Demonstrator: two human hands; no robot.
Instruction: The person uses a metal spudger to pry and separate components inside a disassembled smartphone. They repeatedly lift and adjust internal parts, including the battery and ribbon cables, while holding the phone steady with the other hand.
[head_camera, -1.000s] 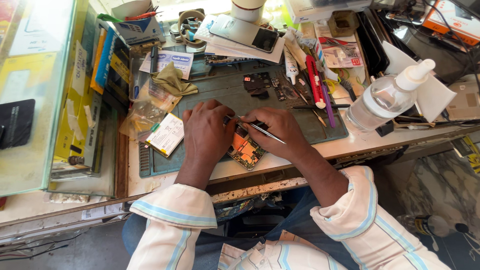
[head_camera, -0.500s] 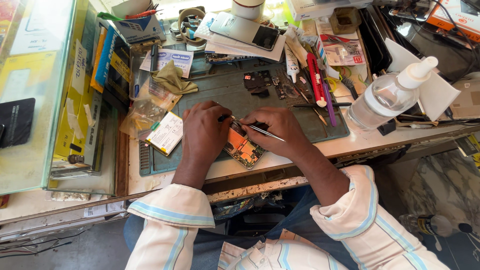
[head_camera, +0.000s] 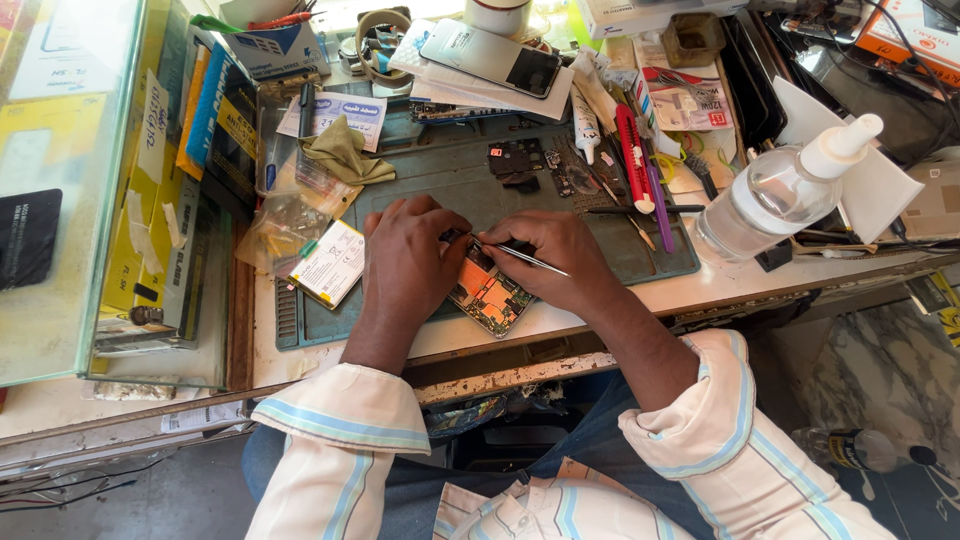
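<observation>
Glass forms the display case (head_camera: 70, 190) at the far left, with yellow packets stacked inside it. Just right of the case, a white, flat phone battery (head_camera: 332, 262) lies on the left edge of a grey-green work mat (head_camera: 440, 175), and an olive cloth (head_camera: 340, 152) sits crumpled above it, beside clear plastic bags.

Near the front edge of the mat, the left hand (head_camera: 412, 260) lies palm down with fingers curled, pressing on the left part of an opened phone (head_camera: 490, 292). The phone's exposed circuit board, orange and green, shows between the two hands; its lower corner hangs a little over the mat's front edge onto the pale bench top. Whether the left fingers pinch the phone or only hold it flat cannot be told.

The right hand (head_camera: 560, 262) is closed around thin metal tweezers (head_camera: 520, 257), gripped like a pen, with the tips pointing left toward the upper part of the board, close to the left hand's fingertips.

Farther back on the bench, a dark smartphone (head_camera: 490, 55) rests on white papers. To the right of the hands, a red-handled tool (head_camera: 632, 155) and a purple one lie on the mat's right side, and a clear plastic bottle (head_camera: 775, 195) with a white nozzle stands just off the mat.
</observation>
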